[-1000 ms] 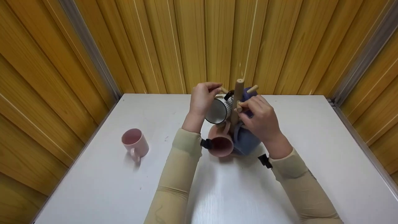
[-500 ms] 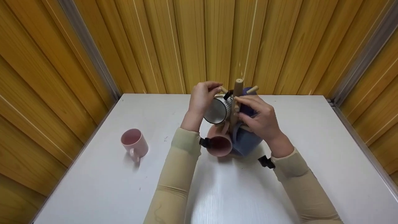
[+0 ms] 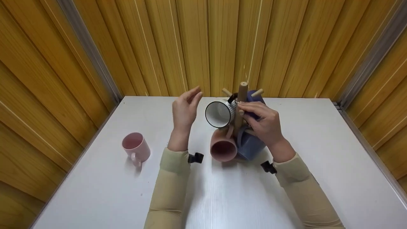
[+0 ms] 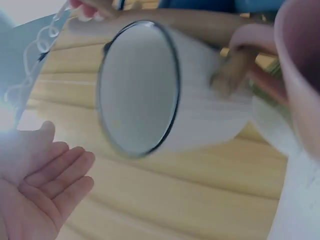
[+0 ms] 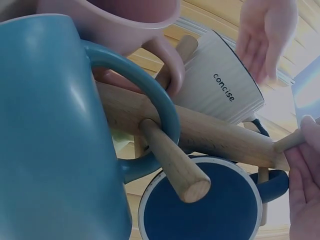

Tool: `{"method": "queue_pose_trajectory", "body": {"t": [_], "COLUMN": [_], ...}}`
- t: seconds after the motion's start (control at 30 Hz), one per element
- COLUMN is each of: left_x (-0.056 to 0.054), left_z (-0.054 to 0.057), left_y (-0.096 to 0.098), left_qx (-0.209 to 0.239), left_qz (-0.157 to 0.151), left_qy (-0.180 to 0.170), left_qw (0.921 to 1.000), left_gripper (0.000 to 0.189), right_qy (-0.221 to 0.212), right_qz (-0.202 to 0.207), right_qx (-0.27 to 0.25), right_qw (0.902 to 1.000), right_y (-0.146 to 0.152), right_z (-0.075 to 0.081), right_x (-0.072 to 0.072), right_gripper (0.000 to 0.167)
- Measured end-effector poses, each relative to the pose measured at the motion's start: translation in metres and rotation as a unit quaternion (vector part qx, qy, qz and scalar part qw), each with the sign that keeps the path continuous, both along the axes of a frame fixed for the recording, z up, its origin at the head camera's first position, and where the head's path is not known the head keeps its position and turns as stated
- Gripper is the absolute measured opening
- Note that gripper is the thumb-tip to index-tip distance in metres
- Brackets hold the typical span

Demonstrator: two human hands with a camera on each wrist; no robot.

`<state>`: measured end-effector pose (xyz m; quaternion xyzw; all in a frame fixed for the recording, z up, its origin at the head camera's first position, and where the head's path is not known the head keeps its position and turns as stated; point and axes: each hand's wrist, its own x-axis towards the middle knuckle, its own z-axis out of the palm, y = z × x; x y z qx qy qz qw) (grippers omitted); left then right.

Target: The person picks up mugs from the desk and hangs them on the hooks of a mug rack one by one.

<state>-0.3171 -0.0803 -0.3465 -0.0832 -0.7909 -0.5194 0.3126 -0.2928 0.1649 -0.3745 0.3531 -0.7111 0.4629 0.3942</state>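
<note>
A wooden mug tree [image 3: 243, 92] stands at the table's back middle. On its left hangs a white ribbed mug [image 3: 218, 114] with a dark rim and "concise" on its side. Below hang a pink mug [image 3: 214, 138] and a grey-blue mug [image 3: 251, 147]; a dark blue mug [image 5: 200, 210] hangs behind. My right hand [image 3: 266, 122] pinches an upper front peg [image 5: 289, 141] beside the post. Apart from the white mug, to its left, my left hand [image 3: 184, 113] is in the air with fingers extended, holding nothing.
Another pink mug [image 3: 137, 148] stands upright on the white table [image 3: 95, 194] at the left, its handle toward the front. Ribbed wooden panels [image 3: 190, 47] rise behind the table and at both sides.
My left hand has left the white mug's peg and moved left. The right fingers loosened from the front peg, shifted slightly left toward the post and closed around it again.
</note>
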Motion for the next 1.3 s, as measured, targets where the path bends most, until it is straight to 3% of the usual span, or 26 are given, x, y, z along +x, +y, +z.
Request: {"method": "queue_pose_trajectory", "body": {"t": [0.13,0.23,0.37,0.47,0.5,0.6,0.73,0.93,1.17,1.3], "left_x": [0.023,0.038,0.054,0.063,0.065,0.072,0.079,0.080,0.081,0.083], "left_z": [-0.006,-0.010,-0.014,-0.018,-0.021,-0.030,-0.044,-0.054,-0.060,-0.063], "left_y": [-0.042,-0.078,-0.122,-0.148,-0.156,-0.172,-0.181,-0.190,-0.196,-0.193], "left_qx": [0.005,0.002,-0.010,-0.021,-0.023,-0.009,0.007,-0.083,-0.119,-0.113], "left_qz": [0.048,0.103,0.170,0.203,0.206,0.194,0.146,0.125,0.110,0.107], "left_qy": [-0.055,-0.130,-0.252,-0.313,-0.323,-0.385,-0.461,-0.488,-0.537,-0.544], "left_qw": [0.9973,0.9862,0.9528,0.9276,0.9233,0.9020,0.8752,0.8598,0.8276,0.8246], "left_gripper": [0.032,0.038,0.051,0.063,0.067,0.075,0.071,0.062,0.049,0.028], "right_qy": [0.005,0.005,0.005,0.004,0.004,0.003,0.004,-0.010,-0.006,-0.007], "right_qz": [-0.001,0.002,0.007,0.008,0.008,0.006,0.004,0.006,0.011,0.011], "right_qx": [-0.008,-0.010,-0.011,-0.013,-0.013,-0.016,-0.020,-0.022,-0.024,-0.023], "right_qw": [1.0000,0.9999,0.9999,0.9999,0.9999,0.9998,0.9998,0.9997,0.9996,0.9997], "right_y": [-0.001,-0.002,-0.003,-0.003,-0.003,-0.003,-0.003,-0.002,0.000,0.001], "right_z": [0.000,0.000,-0.001,-0.001,-0.001,-0.001,0.000,-0.001,-0.001,-0.002], "right_x": [-0.001,-0.002,-0.002,-0.002,-0.002,-0.002,-0.002,-0.002,-0.002,-0.003], "right_gripper": [0.034,0.031,0.030,0.030,0.030,0.032,0.035,0.030,0.030,0.029]}}
